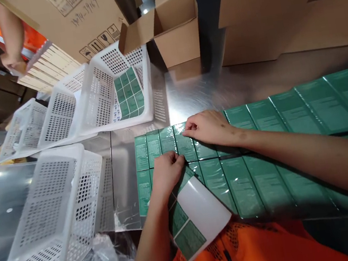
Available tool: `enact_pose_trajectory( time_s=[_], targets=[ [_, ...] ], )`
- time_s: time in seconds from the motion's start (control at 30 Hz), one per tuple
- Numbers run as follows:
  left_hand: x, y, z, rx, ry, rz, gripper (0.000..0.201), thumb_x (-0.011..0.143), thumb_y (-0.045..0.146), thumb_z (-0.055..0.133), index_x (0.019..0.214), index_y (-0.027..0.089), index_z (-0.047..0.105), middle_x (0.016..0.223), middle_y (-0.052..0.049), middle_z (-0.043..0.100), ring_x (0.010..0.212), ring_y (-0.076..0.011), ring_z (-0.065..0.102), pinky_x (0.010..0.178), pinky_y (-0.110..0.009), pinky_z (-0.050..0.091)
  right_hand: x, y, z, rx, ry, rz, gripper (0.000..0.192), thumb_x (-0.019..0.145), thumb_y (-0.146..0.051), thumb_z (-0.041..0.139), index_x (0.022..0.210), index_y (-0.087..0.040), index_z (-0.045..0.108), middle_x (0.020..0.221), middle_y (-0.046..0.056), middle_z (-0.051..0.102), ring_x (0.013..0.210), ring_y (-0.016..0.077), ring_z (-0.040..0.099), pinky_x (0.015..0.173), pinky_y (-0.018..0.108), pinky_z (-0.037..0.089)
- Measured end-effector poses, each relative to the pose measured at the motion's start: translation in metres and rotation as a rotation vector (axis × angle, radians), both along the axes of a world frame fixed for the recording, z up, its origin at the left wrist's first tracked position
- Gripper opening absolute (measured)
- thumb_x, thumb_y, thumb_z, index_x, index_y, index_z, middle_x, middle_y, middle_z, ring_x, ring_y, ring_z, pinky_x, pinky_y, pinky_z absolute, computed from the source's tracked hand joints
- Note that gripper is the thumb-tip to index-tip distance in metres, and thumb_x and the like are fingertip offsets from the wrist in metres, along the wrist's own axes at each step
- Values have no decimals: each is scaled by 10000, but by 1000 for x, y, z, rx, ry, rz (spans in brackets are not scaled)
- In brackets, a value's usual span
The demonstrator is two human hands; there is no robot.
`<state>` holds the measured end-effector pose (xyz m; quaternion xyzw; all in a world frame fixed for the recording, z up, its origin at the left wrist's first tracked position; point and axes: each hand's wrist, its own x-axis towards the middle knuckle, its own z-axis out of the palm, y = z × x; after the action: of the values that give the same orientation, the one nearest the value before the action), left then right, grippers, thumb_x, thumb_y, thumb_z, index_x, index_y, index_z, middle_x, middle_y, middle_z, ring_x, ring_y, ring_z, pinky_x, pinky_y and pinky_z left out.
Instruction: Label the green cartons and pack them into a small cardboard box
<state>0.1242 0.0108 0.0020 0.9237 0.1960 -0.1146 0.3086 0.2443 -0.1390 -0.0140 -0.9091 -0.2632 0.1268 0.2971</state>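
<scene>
My left hand (168, 170) is closed on a sheet of green labels (190, 238), which is bent over so that part of its white back shows. The sheet hangs down in front of my orange vest. Two rows of green boxes in shiny clear wrap (239, 182) lie side by side on the metal table under my hands. Over the back row rests my right hand (204, 128), its thumb and forefinger pinched together at the top of one box. Whatever those fingertips hold is too small to make out.
Another sheet of green labels (129, 93) lies in a white perforated basket (152, 107) at the back. A second white basket (80, 162) stands tilted at left. An open carton (179, 44) stands behind. A co-worker's hand (13, 60) touches a stack at upper left.
</scene>
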Motion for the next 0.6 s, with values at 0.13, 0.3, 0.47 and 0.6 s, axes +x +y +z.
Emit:
enact_pose_trajectory(
  time_s=[0.13,0.3,0.47,0.6],
  targets=[
    [-2,-3,8,52,28,-16,311,828,258,567,532,207,484,527,13,489,575,-155,434,593,-286,262,0,-1,-2,21,-64,-66,380,787,-422,702,1077,-198,603,865,60,713,715,244,625,597,328,352],
    [-25,1,21,101,-7,14,302,876,285,528,584,209,510,528,23,479,555,-149,434,566,-278,259,-5,3,0,-68,-106,-71,565,819,-614,621,1161,-180,506,933,127,707,812,315,658,664,363,411],
    [-62,16,37,129,-164,87,487,931,511,462,553,216,377,475,55,336,479,-121,351,512,-264,230,-1,13,7,-173,-140,-48,512,863,-554,598,1165,-149,518,1059,193,691,921,370,659,718,413,445],
    [-79,27,45,228,-344,259,465,937,480,445,560,219,369,457,55,342,473,-118,346,514,-254,250,0,10,17,-62,3,-31,356,941,-451,499,1143,-159,526,902,129,704,866,308,660,711,386,445]
  ],
)
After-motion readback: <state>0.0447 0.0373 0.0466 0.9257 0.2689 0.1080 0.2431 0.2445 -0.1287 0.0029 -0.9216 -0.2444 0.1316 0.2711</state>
